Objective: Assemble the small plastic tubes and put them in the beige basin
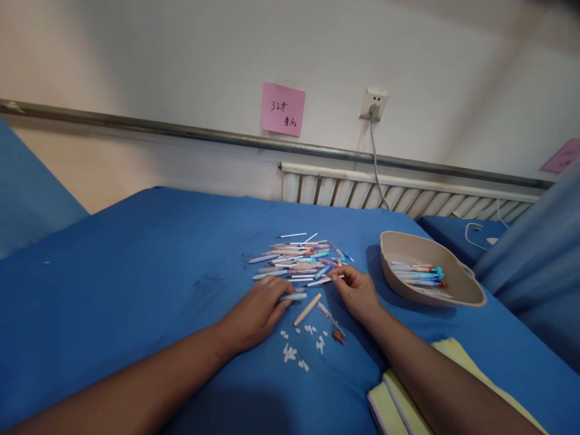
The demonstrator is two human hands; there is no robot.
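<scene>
My left hand (260, 308) is closed around a pale blue pen barrel (295, 296), whose end sticks out past the fingers. With thumb and forefinger, my right hand (356, 290) pinches a thin white pen refill (322, 281) at the right side of a loose pile of pen parts (294, 254). The pile mixes refills and coloured barrels. Between my hands lie a peach pen barrel (307, 309) and a clear tube (330, 315). A small brown piece (338, 336) rests at the clear tube's lower end. Several tiny white parts (290, 352) are scattered nearer to me.
To the right stands a beige basin (469, 290) with several pens (419, 275) in it. A folded yellow cloth (394, 399) lies under my right forearm. Behind the blue-covered surface (136, 260) are a radiator (344, 190), a metal rail (203, 134) and a plugged-in socket (374, 104).
</scene>
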